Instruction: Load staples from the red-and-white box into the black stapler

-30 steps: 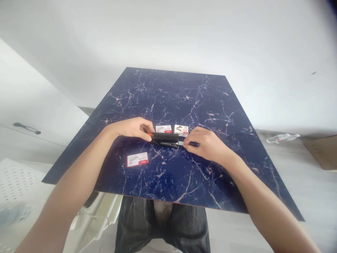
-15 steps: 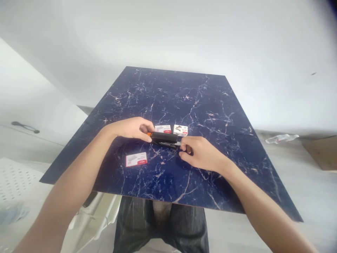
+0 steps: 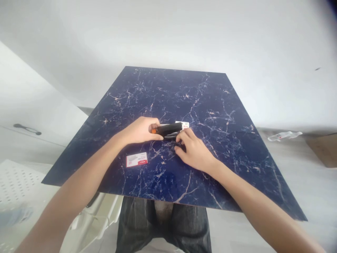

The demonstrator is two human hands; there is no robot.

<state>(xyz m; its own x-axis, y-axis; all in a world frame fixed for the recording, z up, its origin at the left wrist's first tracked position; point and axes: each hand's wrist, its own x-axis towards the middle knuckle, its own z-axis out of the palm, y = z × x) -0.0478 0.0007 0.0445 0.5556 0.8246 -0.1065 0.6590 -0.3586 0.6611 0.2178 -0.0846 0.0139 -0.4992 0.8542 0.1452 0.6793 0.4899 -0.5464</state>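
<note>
A black stapler (image 3: 169, 129) with an orange end lies across the middle of the blue table, its upper arm lifted at the right end. My left hand (image 3: 145, 130) is closed round the orange end, thumb on the near side. At the other end, the curled fingers of my right hand (image 3: 191, 148) grip the lower part; their tips partly hide it. Behind the stapler, a small white box (image 3: 185, 124) and a second white-and-red box show only in part. A white-and-red staple box (image 3: 137, 160) lies flat nearer to me, left of centre.
The dark blue marble-patterned table (image 3: 168, 93) has its near edge just above my legs. On the floor at right are a clear plastic bottle (image 3: 284, 136) and a cardboard box (image 3: 323, 151). A white perforated object (image 3: 15, 182) stands at lower left.
The stapler's upper arm has risen at its right end and covers more of the boxes behind. My left hand moved slightly right; my right hand moved left along the stapler.
</note>
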